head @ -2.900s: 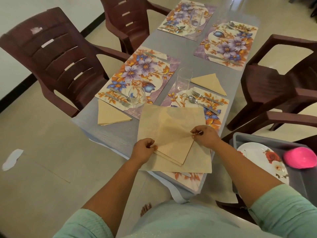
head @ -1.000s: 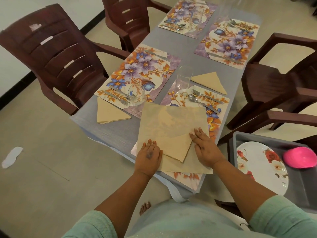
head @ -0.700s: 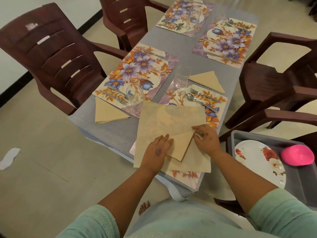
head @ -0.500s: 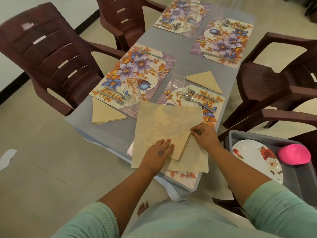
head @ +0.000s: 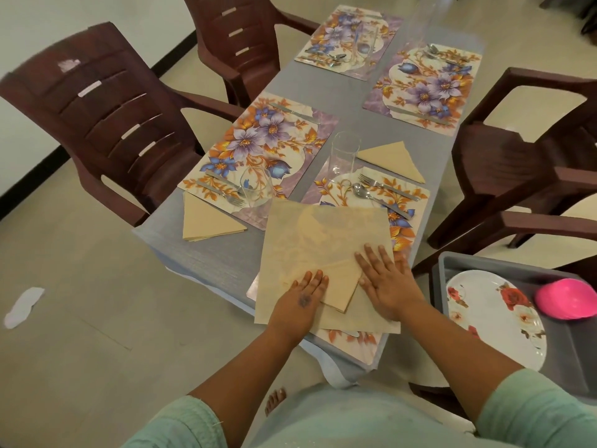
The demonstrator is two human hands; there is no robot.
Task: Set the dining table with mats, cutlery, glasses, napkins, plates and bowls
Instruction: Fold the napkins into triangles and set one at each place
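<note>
Head view looks down on both hands pressed flat, fingers straight and spread, on a beige napkin (head: 318, 244) opened out on the near end of the grey tabletop (head: 350, 101). Left hand (head: 302, 300) rests on the napkin's near left part, its fingertips touching the edge of a folded triangular flap (head: 342, 287) that lies between the two hands. Right hand (head: 386, 284) lies palm down just right of that flap, fingers pointing away from the person. Under the napkin a floral placemat (head: 347, 345) shows at the near edge, just below the wrists. Beyond the right hand's fingertips sits another floral placemat (head: 400, 192) with a fork (head: 386, 187) and spoon (head: 371, 197) on it, and a tall clear glass (head: 344, 153) stands at its far left corner. A folded beige napkin (head: 392, 160) lies just past that mat. Ahead and left of the left hand is a third mat (head: 265, 147) carrying cutlery and a stemless glass (head: 255, 189), with a folded napkin (head: 206, 221) beside its near edge. Two more set mats (head: 426, 88) lie at the far end. Right of the right hand a grey tray (head: 578, 357) holds a floral plate (head: 494, 315) and a pink bowl (head: 565, 299) turned rim down. Dark brown plastic chairs (head: 106, 114) stand along both sides.
</note>
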